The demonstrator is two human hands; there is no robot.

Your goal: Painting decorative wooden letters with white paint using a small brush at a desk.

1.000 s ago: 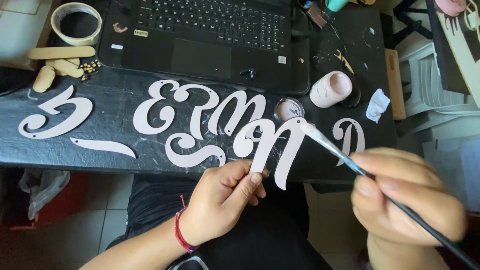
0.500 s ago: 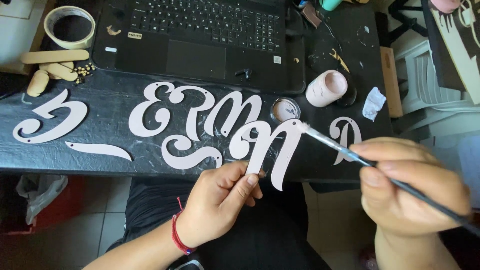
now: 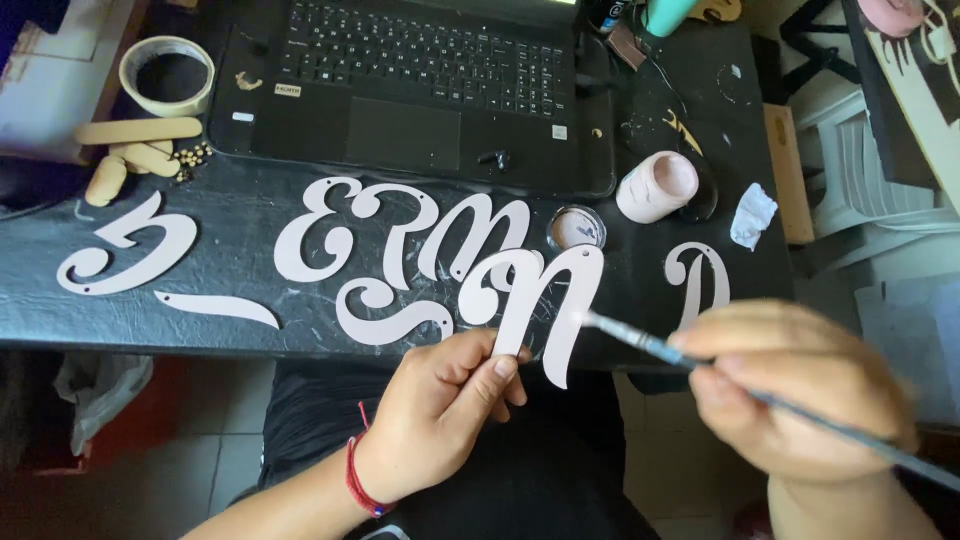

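I hold the cut-out letter [image 3: 535,305] upright in my left hand [image 3: 440,415], fingers closed on its lower leg, over the table's [image 3: 250,330] front edge. My right hand [image 3: 800,385] grips the brush [image 3: 640,342]; its tip lies just right of the letter, pointing left.
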